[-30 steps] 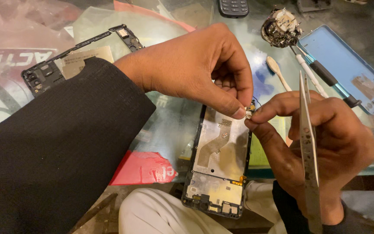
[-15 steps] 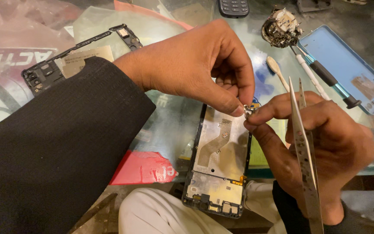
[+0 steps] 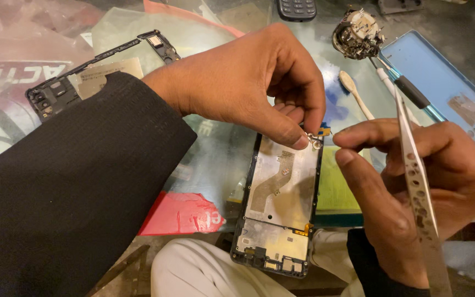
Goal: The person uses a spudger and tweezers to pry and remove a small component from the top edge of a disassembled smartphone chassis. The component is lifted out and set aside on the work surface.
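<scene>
An opened phone frame with a bare metal midplate stands tilted between my hands, its lower end over my lap. My left hand reaches in from the left and pinches a small metal part at the frame's top right corner. My right hand is just right of that corner, thumb and forefinger almost touching the part, and it holds perforated steel tweezers along the palm, tips pointing up.
On the glass table lie a black phone back frame, a blue phone cover, a tangled small component, a white spudger, a screwdriver, a keypad phone and red packaging.
My right fingers have drawn slightly away from the small part, leaving it in my left fingertips. The tweezers have tilted, tips leaning left.
</scene>
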